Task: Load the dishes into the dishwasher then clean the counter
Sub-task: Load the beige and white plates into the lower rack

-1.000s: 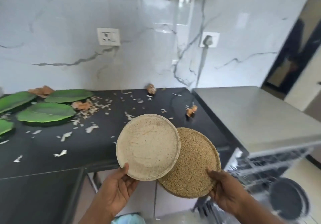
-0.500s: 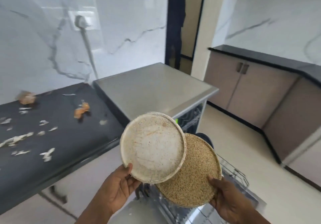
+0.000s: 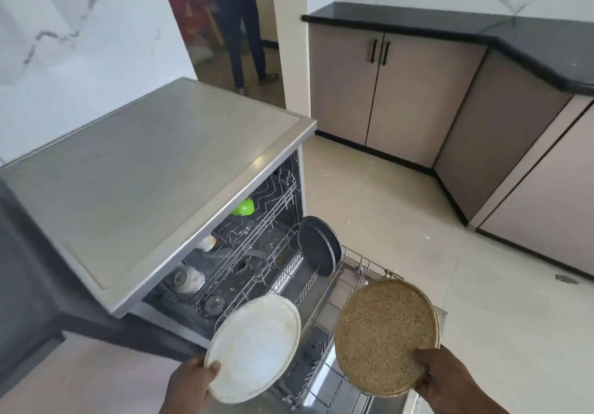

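Note:
My left hand (image 3: 189, 384) grips the lower rim of a pale cream plate (image 3: 254, 347). A speckled brown plate (image 3: 385, 336) is held at its lower right edge by my right hand (image 3: 446, 381). Both plates hover apart over the pulled-out lower rack (image 3: 350, 272) of the open dishwasher (image 3: 160, 172). Two dark plates (image 3: 318, 246) stand upright in that rack. Inside the machine I see a green bowl (image 3: 243, 207) and a white cup (image 3: 188, 278).
The dishwasher's grey top juts out at the left. Beige cabinets (image 3: 401, 98) under a black counter (image 3: 482, 31) line the far right. A person's legs (image 3: 241, 27) stand in the doorway behind. Light floor lies between.
My view has swung right from the littered black counter to the open dishwasher. The two plates, overlapping before, are now separated and lowered over the rack.

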### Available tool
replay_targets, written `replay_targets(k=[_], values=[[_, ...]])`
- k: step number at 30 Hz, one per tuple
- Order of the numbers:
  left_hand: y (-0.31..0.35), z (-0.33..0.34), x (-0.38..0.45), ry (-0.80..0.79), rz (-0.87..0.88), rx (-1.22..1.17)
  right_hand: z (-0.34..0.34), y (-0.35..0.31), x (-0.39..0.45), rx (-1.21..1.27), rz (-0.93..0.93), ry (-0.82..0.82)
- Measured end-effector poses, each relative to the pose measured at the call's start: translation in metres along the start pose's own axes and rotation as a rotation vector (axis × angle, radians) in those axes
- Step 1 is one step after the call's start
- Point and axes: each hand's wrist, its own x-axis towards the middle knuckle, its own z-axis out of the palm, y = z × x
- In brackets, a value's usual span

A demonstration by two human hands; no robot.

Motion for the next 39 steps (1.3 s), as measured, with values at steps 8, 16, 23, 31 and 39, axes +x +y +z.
replay_targets(k=[8,16,23,31,39], values=[[0.029,0.063,0.074,-0.108,0.333,0.426,0.044,0.006,0.09,-0.326,-0.134,0.189],[0.036,0.121,0.194,-0.335,0.749,0.776,0.184,-0.049,0.161,-0.82,-0.56,0.152],[0.051,0.157,0.262,-0.39,0.914,0.722,0.267,-0.043,0.266,-1.068,-0.667,0.12],[0.054,0.175,0.289,-0.35,0.999,0.59,0.283,-0.026,0.318,-1.187,-0.687,0.096],[0.05,0.177,0.298,-0.308,1.012,0.522,0.298,-0.01,0.329,-1.247,-0.732,-0.005]])
